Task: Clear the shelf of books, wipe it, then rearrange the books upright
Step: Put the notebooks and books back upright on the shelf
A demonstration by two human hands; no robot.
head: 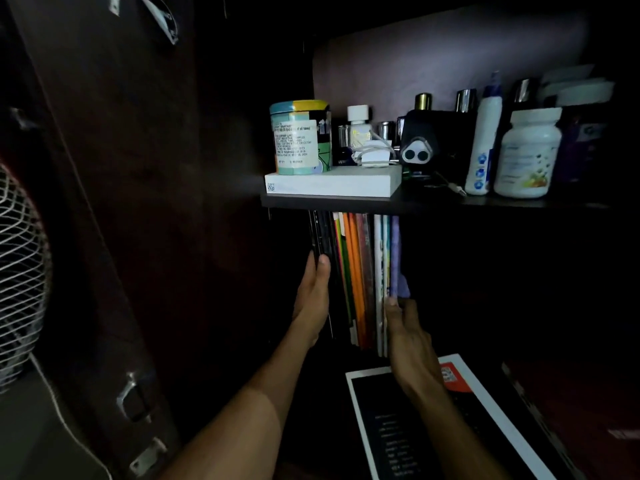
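A row of thin books (360,278) stands upright in the dark lower shelf compartment, spines black, green, orange, brown, white and purple. My left hand (313,296) lies flat against the black book at the row's left end, thumb on its front edge. My right hand (408,337) presses with straight fingers against the purple book (395,258) at the row's right end. The books are squeezed between both hands. The shelf floor under them is too dark to see.
The upper shelf board (433,202) carries a white box (332,183), a tin can (299,138), bottles and a white jar (528,155). A black-and-white box (450,427) lies low at the front. The open cupboard door (104,202) and a fan grille (20,271) are on the left.
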